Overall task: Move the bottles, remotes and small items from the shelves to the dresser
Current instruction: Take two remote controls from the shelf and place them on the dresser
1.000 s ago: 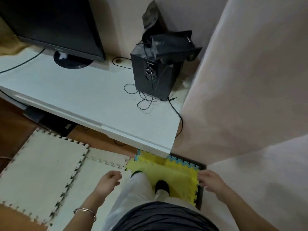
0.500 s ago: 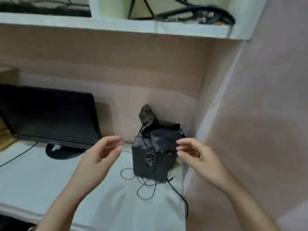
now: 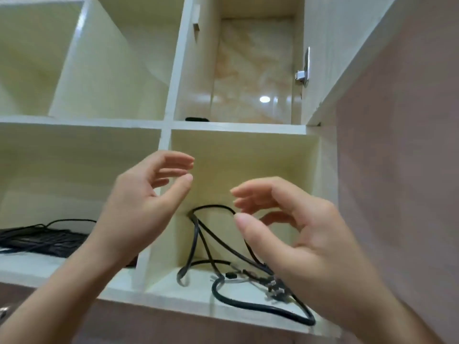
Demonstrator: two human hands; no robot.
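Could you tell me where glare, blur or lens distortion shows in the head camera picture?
Head view: a bright lamp reflection glares on the glossy back panel; shelf edges bow from wide-angle distortion; the left hand and right hand look slightly soft.

The cream-coloured shelves (image 3: 236, 127) are seen from below, divided into open compartments. In the lower right compartment, loose black cables (image 3: 248, 306) are lying tangled on the floor board, one looped up against the back wall and another curved out to the front edge, with small dark connectors among them. In the lower left compartment a flat bundle of black cords (image 3: 42, 240) is lying toward the left end of the board, and in the upper right compartment a small dark item (image 3: 197, 119), too hidden to identify, is seen just behind the front edge.
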